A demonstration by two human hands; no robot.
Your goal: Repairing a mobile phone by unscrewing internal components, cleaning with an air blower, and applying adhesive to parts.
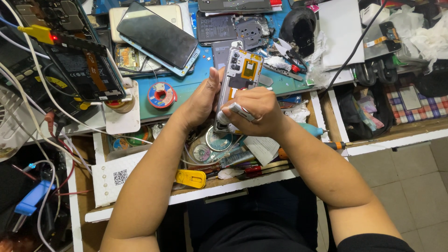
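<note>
- Over the open drawer [140, 175] of tools, the right hand [256, 109] is closed around a silver screwdriver [240, 112], working at the phone's lower end.
- The left hand [203, 100] clasps an opened phone [240, 74]: back cover off, boards still in place.
- Beyond, a blue mat [205, 70] holds other dismantled phones.

My left hand [201, 100] cupped with thumb raised, my right hand [255, 111] fisted beside it, both forearms angled inward

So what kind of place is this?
Probably a phone repair bench. The left hand holds an opened phone, the right hand holds a tool, and another phone lies on the blue mat.
</note>
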